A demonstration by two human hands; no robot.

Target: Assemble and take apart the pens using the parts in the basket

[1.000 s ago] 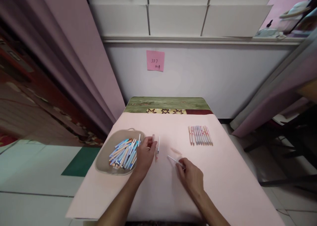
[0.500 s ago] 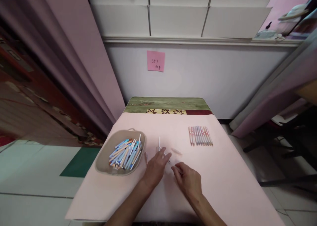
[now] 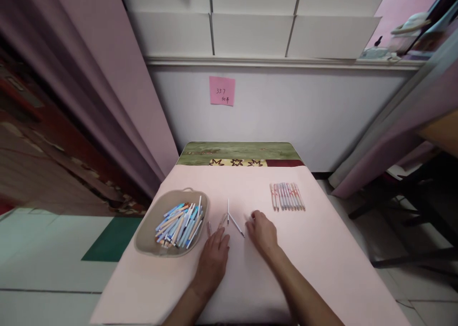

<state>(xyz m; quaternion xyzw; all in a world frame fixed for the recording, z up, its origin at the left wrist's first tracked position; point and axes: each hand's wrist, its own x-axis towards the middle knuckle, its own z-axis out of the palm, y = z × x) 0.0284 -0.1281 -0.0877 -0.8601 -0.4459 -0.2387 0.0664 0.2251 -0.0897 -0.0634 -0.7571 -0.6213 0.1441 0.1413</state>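
Two thin white refills with dark tips, one upright in view (image 3: pixel 228 210) and one slanted (image 3: pixel 236 224), lie on the pink-covered table. My left hand (image 3: pixel 213 257) rests palm down below them, fingers spread and touching the lower end of a clear pen barrel (image 3: pixel 223 219). Beside it, near the basket, is a small clear pinkish piece (image 3: pixel 209 228). My right hand (image 3: pixel 263 231) is to the right of the refills, its fingers closed on a pale translucent pen part (image 3: pixel 246 217), mostly hidden by the fingertips.
On the left stands a beige basket (image 3: pixel 145 230) full of blue, white and tan pen parts. Several assembled-looking pens (image 3: pixel 287 196) lie in a row at the back right. A pink note (image 3: pixel 222 91) is on the wall behind the table (image 3: pixel 307 269).
My left hand has left the refills and moved down and left; a clear barrel now lies at its fingertips. My right hand has moved up to the pale part, which lay loose before.
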